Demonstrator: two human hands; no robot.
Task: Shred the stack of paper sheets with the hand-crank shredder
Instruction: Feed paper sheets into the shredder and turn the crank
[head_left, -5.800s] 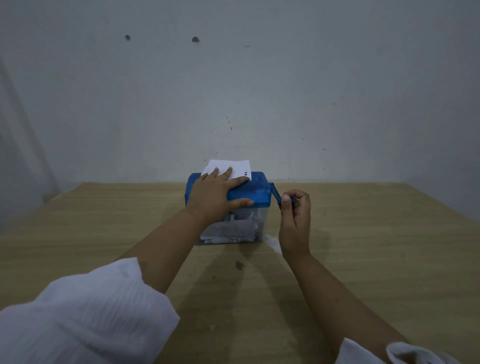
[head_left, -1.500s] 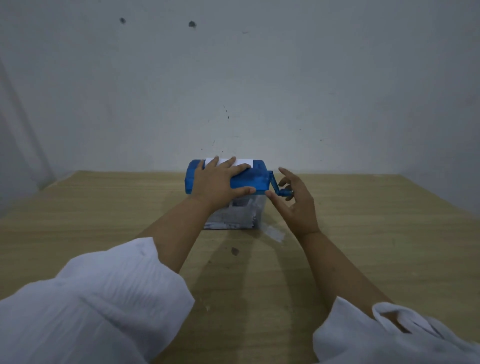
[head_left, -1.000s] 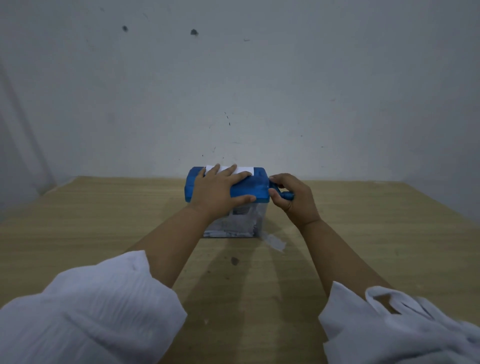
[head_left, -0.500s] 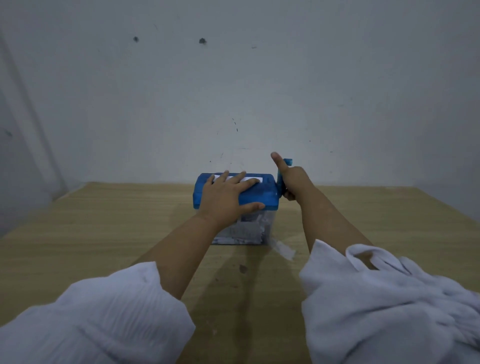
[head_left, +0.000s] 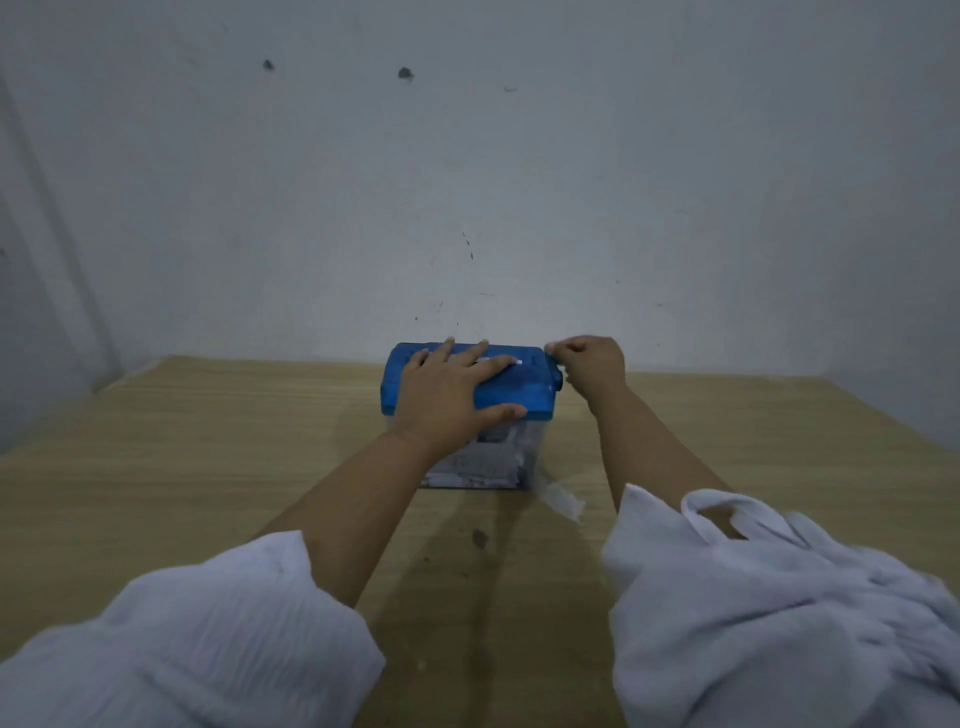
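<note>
A small hand-crank shredder stands mid-table, with a blue lid (head_left: 519, 387) on a clear bin (head_left: 493, 460) that holds paper shreds. My left hand (head_left: 449, 397) lies flat on the lid, fingers spread, thumb along the front edge. Only a thin white sliver of the paper sheet (head_left: 506, 360) shows in the slot beside my fingertips. My right hand (head_left: 592, 364) is curled round the crank handle at the lid's right end; the handle itself is almost wholly hidden in the fist.
A wooden table (head_left: 208, 467) runs back to a pale wall (head_left: 467, 182). A torn scrap of paper (head_left: 561, 501) lies on the table by the bin's front right corner. White sleeves fill the lower part of the view.
The sheet has sunk from standing well above the slot to a thin sliver. My right hand has cranked round, from the top of the turn half a second ago to behind the lid's right end.
</note>
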